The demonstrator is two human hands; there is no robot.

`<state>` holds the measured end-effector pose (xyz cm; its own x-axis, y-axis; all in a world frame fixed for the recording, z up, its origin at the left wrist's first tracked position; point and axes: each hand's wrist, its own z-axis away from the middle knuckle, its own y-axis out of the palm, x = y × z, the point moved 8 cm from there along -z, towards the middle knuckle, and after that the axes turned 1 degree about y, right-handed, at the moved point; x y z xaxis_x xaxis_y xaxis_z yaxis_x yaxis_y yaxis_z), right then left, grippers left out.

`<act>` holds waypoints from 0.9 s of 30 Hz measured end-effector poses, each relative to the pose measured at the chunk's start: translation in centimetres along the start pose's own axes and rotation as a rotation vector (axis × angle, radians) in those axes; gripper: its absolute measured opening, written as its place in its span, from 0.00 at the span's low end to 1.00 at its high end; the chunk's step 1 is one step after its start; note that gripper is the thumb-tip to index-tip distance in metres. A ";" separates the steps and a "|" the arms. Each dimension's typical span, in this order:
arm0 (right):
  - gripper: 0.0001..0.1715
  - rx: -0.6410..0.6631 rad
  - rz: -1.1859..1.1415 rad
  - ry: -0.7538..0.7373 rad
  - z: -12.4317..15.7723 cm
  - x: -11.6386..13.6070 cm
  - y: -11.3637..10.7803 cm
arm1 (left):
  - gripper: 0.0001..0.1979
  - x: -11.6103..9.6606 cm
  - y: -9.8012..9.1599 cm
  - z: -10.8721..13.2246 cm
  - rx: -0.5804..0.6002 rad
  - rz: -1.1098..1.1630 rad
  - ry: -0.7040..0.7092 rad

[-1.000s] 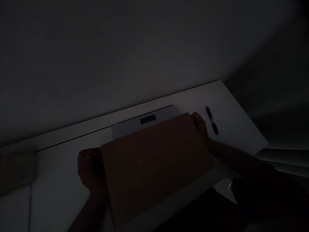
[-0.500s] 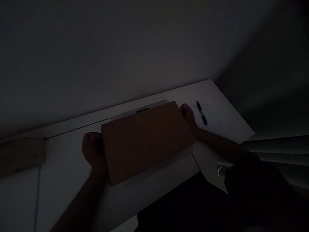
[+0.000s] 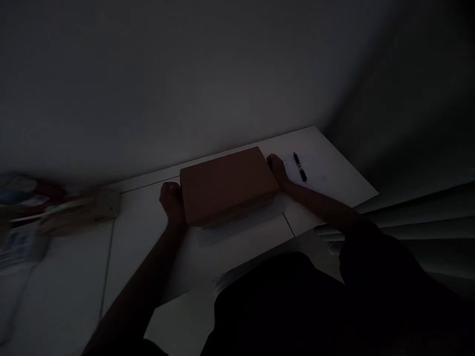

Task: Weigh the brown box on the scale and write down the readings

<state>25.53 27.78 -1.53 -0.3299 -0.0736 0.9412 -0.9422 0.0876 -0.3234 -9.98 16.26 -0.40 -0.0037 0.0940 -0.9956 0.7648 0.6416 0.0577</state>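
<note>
A brown cardboard box [image 3: 226, 185] is between my two hands over the white desk. My left hand [image 3: 172, 201] is closed against the box's left end, and my right hand [image 3: 277, 169] is closed against its right end. The fingertips of both hands are partly hidden in the dark. Beneath the box, the near edge of a flat grey thing [image 3: 208, 236] shows, most of it covered. To the right of my right hand, a dark pen [image 3: 300, 166] lies on a sheet of paper [image 3: 315, 173] with faint writing.
Dim light covers the whole scene. A wooden piece [image 3: 109, 202] and blurred packages [image 3: 22, 190] lie at the left on the desk [image 3: 141, 232]. Behind the desk rises a wall [image 3: 166, 89]. Pale horizontal folds [image 3: 419, 230] hang beyond the desk's right end.
The box has moved away from me, its front side now showing and the grey thing's far edge now covered. Both hands moved with it. The view has shifted, bringing packages into sight at left.
</note>
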 end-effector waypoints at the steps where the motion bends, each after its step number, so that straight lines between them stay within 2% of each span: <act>1: 0.17 0.005 0.003 0.002 -0.1 0.3 0.1 | 0.18 -0.3 -0.1 0.2 -0.003 -0.010 0.019; 5: 0.16 0.017 -0.041 -0.032 0.1 2.1 -0.4 | 0.14 -1.3 -1.0 1.1 -0.012 -0.012 0.082; 9: 0.13 0.084 -0.273 0.032 1.3 2.7 -1.4 | 0.03 -1.9 -2.6 2.4 0.020 0.042 0.152; 12: 0.18 0.126 -0.387 0.039 3.2 2.8 -2.1 | 0.18 -1.9 -2.8 4.1 0.156 0.106 0.178; 15: 0.30 0.197 -0.436 0.023 5.6 2.8 -1.7 | 0.30 -1.6 -2.1 6.4 0.248 0.127 0.125; 18: 0.39 0.264 -0.437 0.013 7.6 2.6 -0.5 | 0.32 -2.0 -0.5 8.6 0.325 0.150 0.102; 21: 0.41 0.205 -0.416 -0.024 8.4 2.5 -0.3 | 0.32 -3.2 1.0 10.2 0.393 0.157 0.184; 25: 0.45 0.132 -0.378 -0.007 8.7 2.1 -0.7 | 0.32 -2.9 1.1 10.6 0.341 0.074 0.205; 27: 0.44 0.118 -0.326 -0.032 8.9 2.4 -1.0 | 0.31 -2.5 1.1 10.6 0.324 0.063 0.201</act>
<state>25.16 18.73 0.14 -0.0103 -0.1097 0.9939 -0.9980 -0.0609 -0.0171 -2.34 8.67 1.37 -0.0514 0.2933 -0.9546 0.9314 0.3591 0.0602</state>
